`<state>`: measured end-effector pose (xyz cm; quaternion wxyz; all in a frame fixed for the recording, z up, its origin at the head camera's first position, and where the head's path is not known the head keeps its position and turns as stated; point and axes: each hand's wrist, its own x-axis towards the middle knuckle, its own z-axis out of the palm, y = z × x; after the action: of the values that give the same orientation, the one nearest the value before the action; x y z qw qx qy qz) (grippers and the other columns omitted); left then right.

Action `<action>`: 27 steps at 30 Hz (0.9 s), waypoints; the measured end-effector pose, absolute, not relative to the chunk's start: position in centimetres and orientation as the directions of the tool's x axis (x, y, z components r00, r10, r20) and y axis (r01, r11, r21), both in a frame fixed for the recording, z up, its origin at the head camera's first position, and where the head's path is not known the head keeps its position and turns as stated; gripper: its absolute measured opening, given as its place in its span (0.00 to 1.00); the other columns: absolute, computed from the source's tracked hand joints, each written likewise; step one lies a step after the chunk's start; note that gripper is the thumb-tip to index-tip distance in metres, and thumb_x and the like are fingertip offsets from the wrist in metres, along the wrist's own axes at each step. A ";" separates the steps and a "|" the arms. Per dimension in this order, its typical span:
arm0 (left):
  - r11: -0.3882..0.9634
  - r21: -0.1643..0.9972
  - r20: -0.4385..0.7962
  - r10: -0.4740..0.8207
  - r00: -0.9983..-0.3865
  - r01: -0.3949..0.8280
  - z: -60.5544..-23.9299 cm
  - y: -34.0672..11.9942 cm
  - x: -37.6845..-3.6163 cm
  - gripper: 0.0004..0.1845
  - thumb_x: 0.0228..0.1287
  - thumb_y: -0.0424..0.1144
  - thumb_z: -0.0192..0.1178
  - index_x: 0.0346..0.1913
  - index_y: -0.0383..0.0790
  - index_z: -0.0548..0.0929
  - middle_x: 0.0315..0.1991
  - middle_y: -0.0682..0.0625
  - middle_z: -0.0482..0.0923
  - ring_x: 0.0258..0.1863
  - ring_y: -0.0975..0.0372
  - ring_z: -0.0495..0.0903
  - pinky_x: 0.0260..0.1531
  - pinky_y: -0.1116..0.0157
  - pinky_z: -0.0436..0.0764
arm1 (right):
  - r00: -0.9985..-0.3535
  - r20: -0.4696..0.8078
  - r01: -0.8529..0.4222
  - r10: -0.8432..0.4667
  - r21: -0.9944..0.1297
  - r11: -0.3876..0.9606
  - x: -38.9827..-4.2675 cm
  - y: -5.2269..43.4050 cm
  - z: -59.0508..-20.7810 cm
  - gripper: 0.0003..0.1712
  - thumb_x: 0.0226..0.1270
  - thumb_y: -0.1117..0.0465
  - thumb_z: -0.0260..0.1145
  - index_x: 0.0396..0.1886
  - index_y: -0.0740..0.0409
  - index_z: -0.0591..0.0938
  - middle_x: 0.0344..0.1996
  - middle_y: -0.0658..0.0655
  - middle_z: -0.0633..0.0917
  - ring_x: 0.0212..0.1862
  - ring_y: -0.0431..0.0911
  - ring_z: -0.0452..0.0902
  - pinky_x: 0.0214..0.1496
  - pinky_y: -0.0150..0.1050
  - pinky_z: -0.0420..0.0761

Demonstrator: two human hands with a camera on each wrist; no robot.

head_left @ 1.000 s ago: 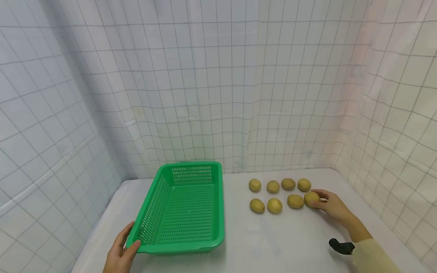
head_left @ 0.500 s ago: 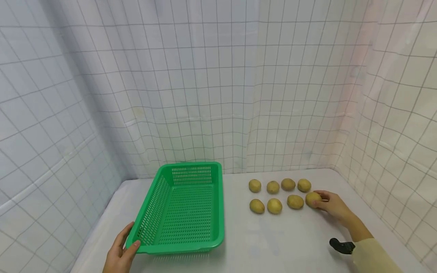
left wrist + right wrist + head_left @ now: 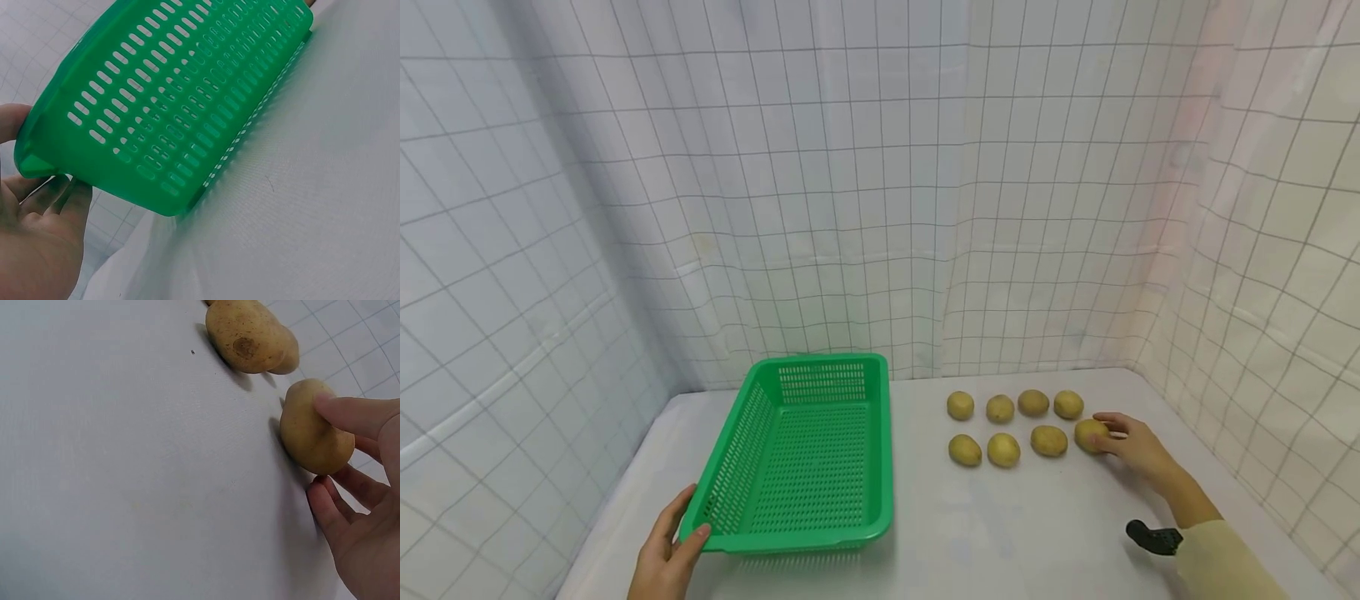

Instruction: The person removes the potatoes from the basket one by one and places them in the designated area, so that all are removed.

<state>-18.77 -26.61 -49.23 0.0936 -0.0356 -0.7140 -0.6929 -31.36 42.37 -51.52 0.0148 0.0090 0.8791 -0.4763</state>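
Note:
A green plastic basket with slotted walls stands on the left half of the white table. My left hand grips its near left corner, thumb over the rim and fingers beneath, as the left wrist view shows. On the right, several potatoes lie in two rows. My right hand holds the rightmost potato of the near row between thumb and fingers. In the right wrist view this potato sits at or just above the table surface; I cannot tell if it touches. Beside it lies another potato.
Six other potatoes, such as the far-row one, lie between basket and right hand. A black curved strap piece sticks out by the right sleeve. Gridded white curtains enclose the table's back and sides.
My right hand has shifted slightly to the right with the potato, widening the gap to its neighbour. The left hand and the basket have stayed in place.

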 end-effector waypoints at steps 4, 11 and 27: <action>0.047 0.984 0.174 -0.108 -0.979 0.170 -49.4 -27.0 -18.6 0.39 0.80 0.31 0.55 0.78 0.21 0.42 0.76 0.24 0.35 0.51 0.83 0.72 0.48 0.78 0.79 | -1.000 0.001 -0.005 -0.006 -0.826 0.563 -31.9 41.8 -51.3 0.42 0.71 0.50 0.73 0.71 0.74 0.68 0.67 0.80 0.68 0.67 0.74 0.64 0.65 0.69 0.69; 0.085 0.981 0.186 -0.108 -0.977 0.177 -49.4 -27.0 -18.4 0.41 0.80 0.31 0.55 0.79 0.23 0.40 0.77 0.23 0.35 0.52 0.85 0.70 0.47 0.79 0.78 | -0.998 0.068 -0.059 -0.006 -0.809 0.584 -32.2 41.3 -50.4 0.38 0.73 0.52 0.71 0.70 0.75 0.70 0.65 0.78 0.72 0.66 0.73 0.68 0.63 0.66 0.73; 0.562 0.781 0.323 0.008 -0.946 0.272 -45.9 -26.3 -18.9 0.50 0.74 0.36 0.65 0.84 0.40 0.40 0.78 0.28 0.44 0.72 0.31 0.55 0.58 0.37 0.76 | -0.975 0.191 -0.220 -0.114 -0.743 0.633 -33.1 36.6 -44.2 0.31 0.77 0.56 0.67 0.71 0.66 0.71 0.67 0.72 0.73 0.67 0.70 0.68 0.62 0.66 0.74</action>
<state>-18.86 -26.32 -45.86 0.1431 -0.0801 -0.8720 -0.4612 -33.13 36.55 -44.20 -0.0630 -0.0926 0.9013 -0.4184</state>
